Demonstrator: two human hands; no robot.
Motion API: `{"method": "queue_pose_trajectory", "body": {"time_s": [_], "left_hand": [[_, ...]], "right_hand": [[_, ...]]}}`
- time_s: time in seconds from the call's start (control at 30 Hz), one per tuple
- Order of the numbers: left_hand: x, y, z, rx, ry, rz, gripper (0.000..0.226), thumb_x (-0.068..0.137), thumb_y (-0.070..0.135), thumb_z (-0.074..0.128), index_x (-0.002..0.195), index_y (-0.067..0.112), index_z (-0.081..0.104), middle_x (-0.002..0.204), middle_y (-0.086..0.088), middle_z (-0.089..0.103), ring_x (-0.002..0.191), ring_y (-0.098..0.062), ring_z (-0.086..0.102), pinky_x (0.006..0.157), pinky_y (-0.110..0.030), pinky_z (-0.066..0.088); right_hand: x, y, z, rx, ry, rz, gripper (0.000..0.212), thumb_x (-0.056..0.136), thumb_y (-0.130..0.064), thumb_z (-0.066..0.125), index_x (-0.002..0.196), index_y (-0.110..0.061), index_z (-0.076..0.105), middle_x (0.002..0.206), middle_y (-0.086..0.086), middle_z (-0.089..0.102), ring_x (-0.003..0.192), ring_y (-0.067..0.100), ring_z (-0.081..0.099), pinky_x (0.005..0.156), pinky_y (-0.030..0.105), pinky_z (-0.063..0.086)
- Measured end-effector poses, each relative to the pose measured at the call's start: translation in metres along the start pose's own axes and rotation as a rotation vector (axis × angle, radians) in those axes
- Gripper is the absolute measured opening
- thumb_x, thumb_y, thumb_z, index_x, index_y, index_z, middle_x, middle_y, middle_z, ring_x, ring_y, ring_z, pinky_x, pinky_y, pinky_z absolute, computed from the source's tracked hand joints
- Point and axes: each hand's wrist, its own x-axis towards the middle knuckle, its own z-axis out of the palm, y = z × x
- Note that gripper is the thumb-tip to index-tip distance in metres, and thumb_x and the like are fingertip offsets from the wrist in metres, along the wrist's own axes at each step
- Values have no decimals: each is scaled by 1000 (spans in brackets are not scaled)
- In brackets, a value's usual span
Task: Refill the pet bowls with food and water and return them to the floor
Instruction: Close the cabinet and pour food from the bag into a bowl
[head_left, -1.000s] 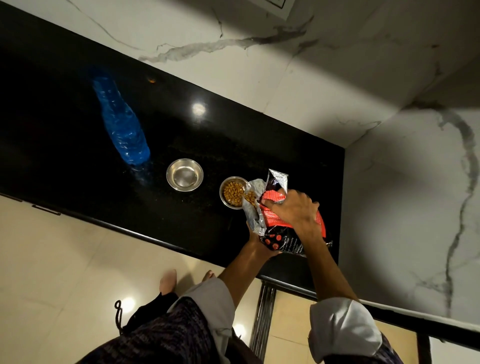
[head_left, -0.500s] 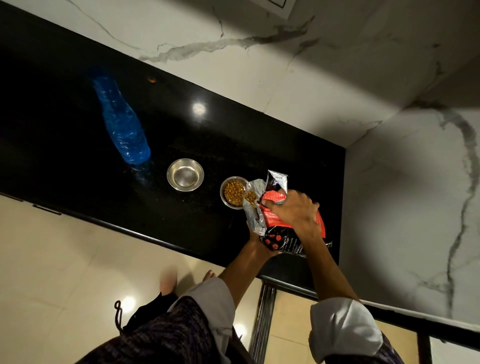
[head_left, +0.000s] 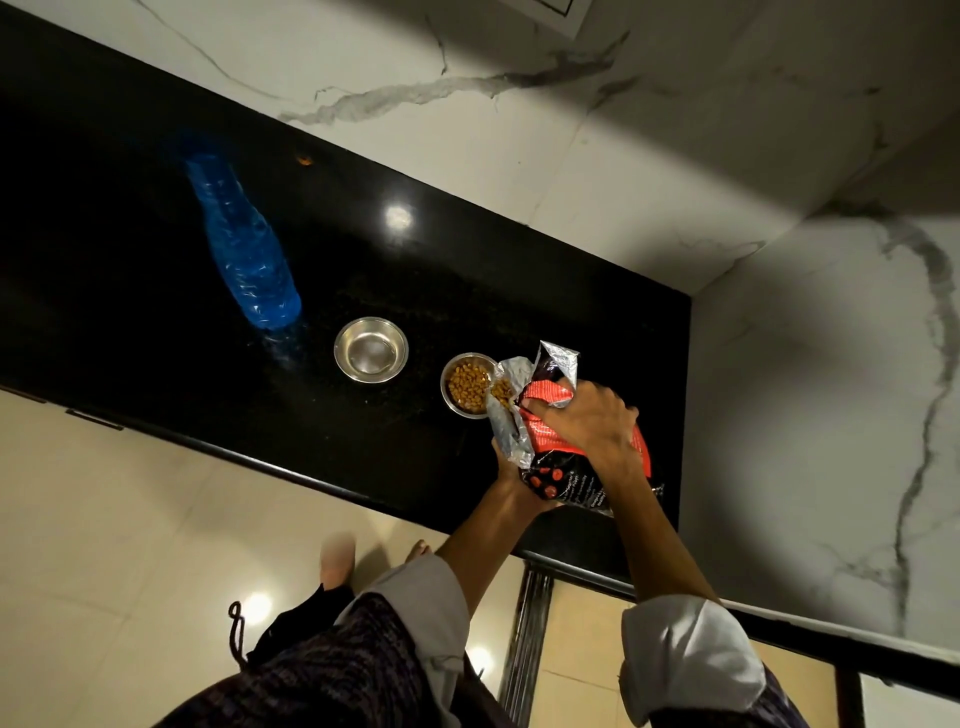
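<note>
Two small steel bowls stand on the black counter (head_left: 156, 332). The right bowl (head_left: 464, 383) holds brown kibble; the left bowl (head_left: 371, 349) looks empty. A red and black food bag (head_left: 553, 415) is tipped with its foil mouth over the right bowl, kibble at the opening. My right hand (head_left: 587, 418) grips the bag's upper side. My left hand (head_left: 511, 465) holds the bag from below, mostly hidden by it. A blue water bottle (head_left: 241, 249) stands to the left of the bowls.
White marble walls close in the counter at the back and right, forming a corner (head_left: 693, 296). Below the counter edge are beige floor tiles (head_left: 104, 519) and my bare feet (head_left: 337, 558). A metal door track (head_left: 527, 639) runs under the counter's right end.
Nothing has visibly moved apart from a slight shift of my foot on the floor; both hands keep the bag tipped over the kibble bowl.
</note>
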Motion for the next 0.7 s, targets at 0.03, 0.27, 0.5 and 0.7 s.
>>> {"method": "queue_pose_trajectory", "body": {"time_s": [0.03, 0.27, 0.5, 0.7], "left_hand": [[0, 0, 2, -24, -47, -4, 79, 102, 64, 14, 156, 8, 30, 161, -17, 32, 149, -37, 29, 98, -49, 42], [-2, 0, 13, -99, -104, 20, 86, 95, 75, 18, 154, 15, 39, 137, -18, 55, 106, -37, 57, 90, -49, 45], [-10, 0, 10, -183, -71, -25, 75, 103, 62, 14, 152, 11, 39, 142, -19, 52, 129, -42, 47, 71, -47, 51], [-3, 1, 5, -144, -87, -11, 65, 103, 60, 12, 135, 15, 46, 116, -16, 60, 111, -38, 54, 79, -46, 53]], "right_hand": [[0, 0, 0, -2, -2, 3, 89, 79, -84, 62, 132, -13, 61, 130, 12, 67, 128, 38, 59, 114, 63, 36], [-1, 0, -1, -8, -4, 2, 91, 78, -86, 60, 130, -12, 62, 128, 13, 68, 125, 39, 61, 112, 61, 39], [-3, -7, -8, -85, 5, -21, 84, 80, -84, 61, 122, -12, 65, 125, 11, 69, 125, 36, 61, 111, 59, 38], [0, -8, -5, -67, 2, -14, 88, 78, -86, 60, 130, -15, 63, 129, 11, 68, 127, 37, 59, 111, 59, 38]]}}
